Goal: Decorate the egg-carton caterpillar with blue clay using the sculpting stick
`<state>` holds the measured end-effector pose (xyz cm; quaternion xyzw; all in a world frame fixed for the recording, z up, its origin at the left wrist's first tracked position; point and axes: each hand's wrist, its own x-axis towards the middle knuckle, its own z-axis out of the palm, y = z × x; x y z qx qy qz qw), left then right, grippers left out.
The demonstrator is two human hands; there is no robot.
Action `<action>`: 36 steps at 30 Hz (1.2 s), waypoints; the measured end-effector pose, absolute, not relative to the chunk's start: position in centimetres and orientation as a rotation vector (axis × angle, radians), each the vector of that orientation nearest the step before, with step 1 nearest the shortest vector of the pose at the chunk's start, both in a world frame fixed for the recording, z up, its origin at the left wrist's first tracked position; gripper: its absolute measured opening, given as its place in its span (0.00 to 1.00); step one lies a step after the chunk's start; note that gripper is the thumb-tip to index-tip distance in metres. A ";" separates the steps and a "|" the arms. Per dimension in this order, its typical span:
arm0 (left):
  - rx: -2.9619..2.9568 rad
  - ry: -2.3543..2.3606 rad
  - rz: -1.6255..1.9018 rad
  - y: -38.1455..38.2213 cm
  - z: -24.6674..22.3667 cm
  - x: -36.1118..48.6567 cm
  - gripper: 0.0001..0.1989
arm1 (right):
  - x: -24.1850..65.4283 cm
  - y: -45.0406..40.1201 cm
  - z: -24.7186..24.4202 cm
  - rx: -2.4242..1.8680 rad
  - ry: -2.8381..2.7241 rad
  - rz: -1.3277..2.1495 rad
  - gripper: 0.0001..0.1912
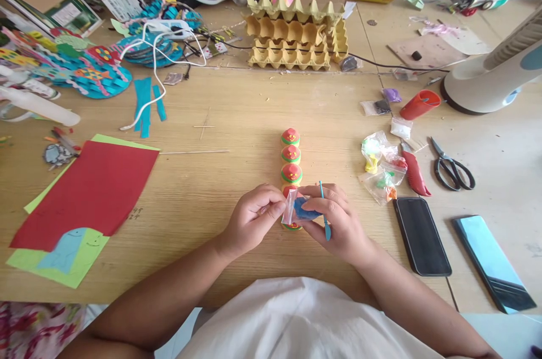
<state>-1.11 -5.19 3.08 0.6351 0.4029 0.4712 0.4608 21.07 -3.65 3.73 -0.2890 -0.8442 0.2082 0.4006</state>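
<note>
A small clear zip bag (290,208) with blue clay (305,209) in it is held between my two hands. With thumb and fingers pinched together, my left hand (259,214) grips the bag's open-end edge. My right hand (334,215) holds the bag's other side, and a light blue plastic modelling tool (325,218) is tucked between its fingers. Below the hands runs a row of egg-carton cups (291,153) with red tops, green bands and small yellow details. The bag and my hands hide part of the nearer cups.
Clay bags (383,164), a red cutter (415,173), scissors (453,170) and a black phone (423,237) lie at right. Red paper (93,189) lies left. Egg cartons (292,37) stand at the back; a white device (486,79) stands back right.
</note>
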 end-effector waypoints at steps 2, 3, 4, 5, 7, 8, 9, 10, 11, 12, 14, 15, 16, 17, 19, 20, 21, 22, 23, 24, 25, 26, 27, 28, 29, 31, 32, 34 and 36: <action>1.517 0.989 1.144 -5.3 3.2 -1.0 0.12 | 21.0 -3.7 3.7 -0.719 -2.110 0.538 0.17; 1.484 0.982 1.131 -5.3 3.3 -0.9 0.13 | 20.9 -3.7 3.6 -0.711 -2.098 0.543 0.17; 1.452 0.974 1.114 -5.4 3.3 -0.9 0.13 | 20.9 -3.7 3.6 -0.700 -2.088 0.545 0.17; 1.430 0.967 1.098 -5.4 3.4 -0.8 0.13 | 20.9 -3.7 3.5 -0.687 -2.079 0.546 0.17; 1.439 0.961 1.077 -5.5 3.5 -0.9 0.13 | 20.8 -3.8 3.5 -0.658 -2.068 0.539 0.16; 1.472 0.961 1.076 -5.5 3.5 -1.0 0.12 | 20.8 -3.8 3.5 -0.649 -2.067 0.531 0.15; 1.523 0.956 1.080 -5.5 3.6 -1.1 0.10 | 20.9 -3.8 3.6 -0.646 -2.072 0.522 0.15; 1.579 0.947 1.086 -5.5 3.7 -1.2 0.08 | 20.9 -3.8 3.6 -0.650 -2.083 0.510 0.14; 1.639 0.936 1.091 -5.4 3.8 -1.3 0.07 | 21.0 -3.9 3.6 -0.656 -2.097 0.496 0.15; 1.698 0.926 1.095 -5.4 3.9 -1.3 0.05 | 21.0 -3.9 3.7 -0.662 -2.114 0.480 0.15; 1.806 0.921 1.112 -5.2 4.2 -1.4 0.04 | 21.1 -4.0 3.8 -0.670 -2.149 0.434 0.15; 1.851 0.927 1.126 -5.2 4.3 -1.4 0.04 | 21.1 -4.0 3.9 -0.678 -2.162 0.404 0.15; 1.892 0.934 1.148 -5.1 4.5 -1.3 0.05 | 21.1 -4.1 3.9 -0.695 -2.167 0.371 0.15; 1.928 0.945 1.177 -5.1 4.6 -1.3 0.05 | 21.1 -4.2 4.0 -0.716 -2.168 0.331 0.15; 1.999 0.980 1.241 -5.1 4.7 -1.2 0.06 | 21.0 -4.4 4.2 -0.767 -2.144 0.227 0.14; 2.040 1.007 1.268 -5.1 4.7 -1.1 0.06 | 21.0 -4.5 4.2 -0.790 -2.122 0.163 0.12; 2.086 1.038 1.289 -5.2 4.8 -1.1 0.06 | 21.0 -4.6 4.3 -0.804 -2.094 0.087 0.10; 2.136 1.067 1.304 -5.2 4.8 -1.1 0.06 | 21.0 -4.8 4.4 -0.807 -2.064 0.006 0.08; 2.183 1.091 1.310 -5.3 4.8 -1.0 0.06 | 21.0 -5.0 4.4 -0.801 -2.036 -0.072 0.07; 2.225 1.104 1.312 -5.4 4.8 -0.9 0.06 | 20.9 -5.3 4.5 -0.799 -2.018 -0.133 0.06; 2.258 1.109 1.311 -5.5 4.8 -0.9 0.05 | 20.8 -5.5 4.6 -0.801 -2.013 -0.178 0.06; 2.282 1.109 1.311 -5.5 4.8 -0.8 0.05 | 20.7 -5.7 4.6 -0.820 -2.025 -0.197 0.07; 2.305 1.106 1.312 -5.6 4.8 -0.7 0.04 | 20.5 -5.9 4.6 -0.867 -2.055 -0.185 0.07; 2.331 1.102 1.315 -5.7 4.8 -0.6 0.03 | 20.3 -6.0 4.7 -0.923 -2.088 -0.159 0.08; 2.360 1.099 1.316 -5.7 4.8 -0.6 0.03 | 20.1 -6.1 4.7 -0.962 -2.117 -0.111 0.09; 2.427 1.089 1.312 -5.8 4.7 -0.5 0.04 | 19.7 -6.2 4.7 -1.017 -2.145 0.012 0.08; 2.456 1.084 1.307 -5.9 4.7 -0.5 0.06 | 19.5 -6.2 4.8 -1.030 -2.148 0.070 0.07; 2.488 1.083 1.304 -5.9 4.6 -0.6 0.10 | 19.4 -6.3 4.8 -1.040 -2.144 0.147 0.04; 2.503 1.085 1.310 -5.9 4.6 -0.6 0.12 | 19.4 -6.3 4.9 -1.037 -2.141 0.160 0.03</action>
